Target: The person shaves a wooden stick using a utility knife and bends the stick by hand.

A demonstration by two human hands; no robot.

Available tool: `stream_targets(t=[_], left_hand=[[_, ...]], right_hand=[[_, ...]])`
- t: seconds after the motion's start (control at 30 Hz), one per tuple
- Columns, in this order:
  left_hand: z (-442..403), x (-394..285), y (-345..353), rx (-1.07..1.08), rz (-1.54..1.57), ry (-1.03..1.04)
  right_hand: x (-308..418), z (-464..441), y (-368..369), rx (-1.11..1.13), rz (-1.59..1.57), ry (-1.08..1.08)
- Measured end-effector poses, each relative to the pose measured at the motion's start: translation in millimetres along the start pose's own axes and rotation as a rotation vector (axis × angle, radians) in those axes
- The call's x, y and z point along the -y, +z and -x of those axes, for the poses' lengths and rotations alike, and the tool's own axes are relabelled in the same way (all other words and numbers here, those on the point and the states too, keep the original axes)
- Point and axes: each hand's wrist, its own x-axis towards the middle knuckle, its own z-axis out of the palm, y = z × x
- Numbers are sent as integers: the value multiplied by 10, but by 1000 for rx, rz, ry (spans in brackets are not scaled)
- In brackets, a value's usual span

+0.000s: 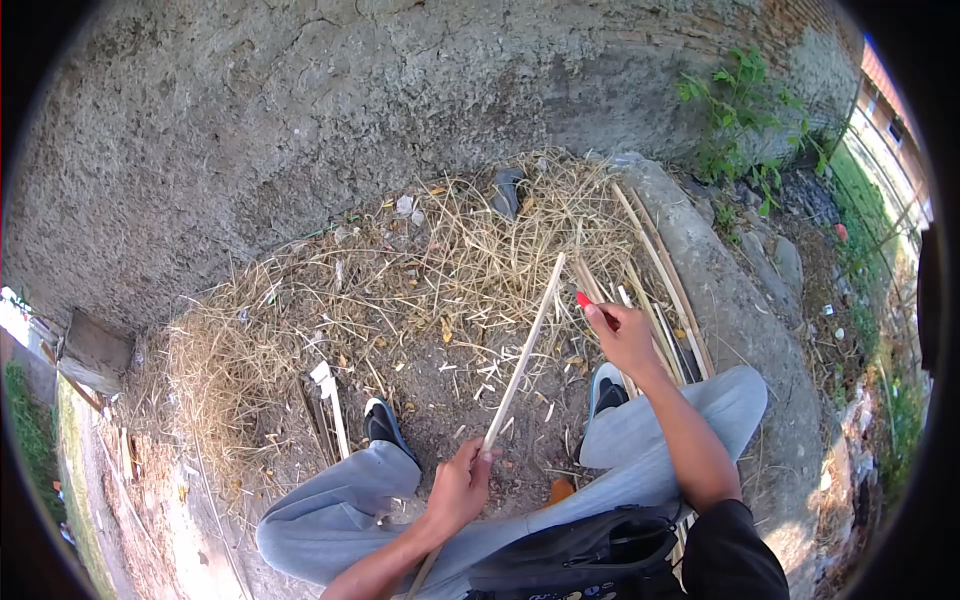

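My left hand (462, 490) is closed around a long pale bamboo strip (526, 355), which slants up and to the right, away from my lap. Its lower part runs down past my wrist. Closed fingers of my right hand (625, 338) grip a small red-handled knife (584, 299); its blade is hard to make out. The knife is beside the strip's upper end, apart from it. Behind and below the right hand lie several more wooden strips (660, 255), side by side on the ground. Pale chips (490, 375) are scattered on the dirt between my feet.
Dry straw (400, 265) covers the ground up to a rough wall (400, 110). A dark shoe-like object (507, 192) rests on the straw. To the right runs a stone ledge (690, 215), with a green plant (745, 105) beyond. A black bag (580, 550) lies across my lap.
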Motion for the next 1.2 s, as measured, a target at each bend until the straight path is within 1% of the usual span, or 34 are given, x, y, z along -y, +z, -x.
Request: stream_targets(t=[0.03, 0.1, 0.13, 0.17, 0.2, 0.23, 0.33, 0.37, 0.43, 0.5, 0.57, 0.63, 0.77, 0.83, 0.9, 0.97, 1.0, 1.03, 1.1, 1.17, 1.2], left_hand=[[-29, -13, -35, 3, 0, 8], [-90, -58, -104, 143, 515, -275], [-110, -34, -109, 162, 598, -292], [-130, -16, -100, 162, 597, -287], [-147, 1, -92, 172, 644, -321], [-157, 14, -85, 181, 691, -357], [-165, 30, -41, 197, 735, -371], [-163, 24, -33, 198, 733, -367], [-157, -3, -31, 205, 738, -389], [-152, -43, -50, 203, 727, -404], [-147, -77, -39, 201, 718, -419], [-125, -83, 22, 93, 546, -307], [-125, 184, 134, 52, 428, -219], [-113, 181, 163, -51, 152, -109], [-8, 36, 184, -55, 153, -99], [-10, -60, 164, -65, 152, -72], [14, -30, 173, -54, 168, -85], [20, 3, 174, -42, 182, -97], [20, 78, 173, -25, 216, -81], [56, 173, 179, 40, 104, -150], [119, 182, 190, 46, 103, -150]], right_hand=[[-1, 2, 4, 4, 9, -1], [31, 32, 2, 10, -3, -5], [52, 51, 4, 33, 5, -11], [65, 61, 1, 56, 12, -17], [73, 62, -9, 100, 78, -21], [59, 72, 7, 97, 78, -24], [51, 119, 64, 144, 97, -97], [50, 127, 75, 139, 97, -98], [61, 130, 90, 136, 105, -204], [90, 141, 61, 169, 152, -198], [138, 157, 45, 207, 174, -273], [196, 165, 36, 215, 186, -272], [209, 168, 46, 203, 228, -293], [212, 175, 64, 149, 219, -348], [190, 181, 72, 117, 238, -370], [99, 156, 132, -6, 239, -465], [96, 149, 127, 45, 262, -417], [84, 125, 122, 33, 267, -427], [11, 107, 119, 96, 305, -344], [-209, 10, 97, 85, 358, -292], [-321, -121, 6, 50, 432, -161]])
